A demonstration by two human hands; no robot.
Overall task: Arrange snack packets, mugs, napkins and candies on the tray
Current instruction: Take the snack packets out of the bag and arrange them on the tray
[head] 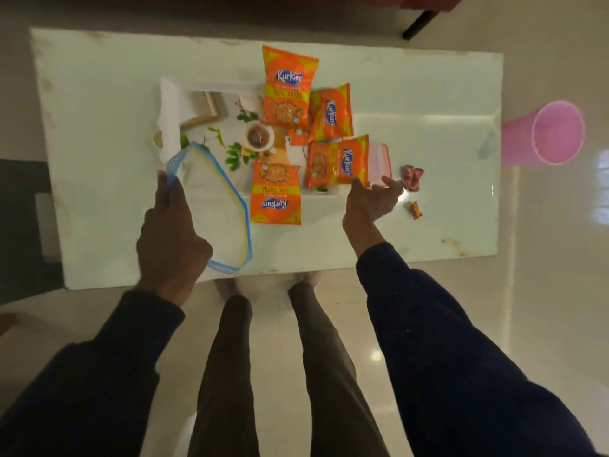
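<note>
A white tray [169, 103] with a printed picture of leaves and a teacup lies mid-table. Several orange Kurkure snack packets lie on and around it: a large one [286, 87] at the far side, one [331, 113] to its right, one [337, 161] at the right edge, one [276, 194] over the near edge. My left hand [171, 239] grips a clear zip bag [211, 199] with a blue and yellow rim. My right hand [372, 199] is open, its thumb touching the right packet's corner beside a clear pink-rimmed bag [379, 161]. A red candy [412, 178] and an orange candy [416, 210] lie right of that hand.
The white marble table [99, 127] has bare surface at its left and far right. A pink bucket [557, 133] stands on the floor beyond the right end. My legs are against the near edge. A dark chair leg [418, 24] shows at the far side.
</note>
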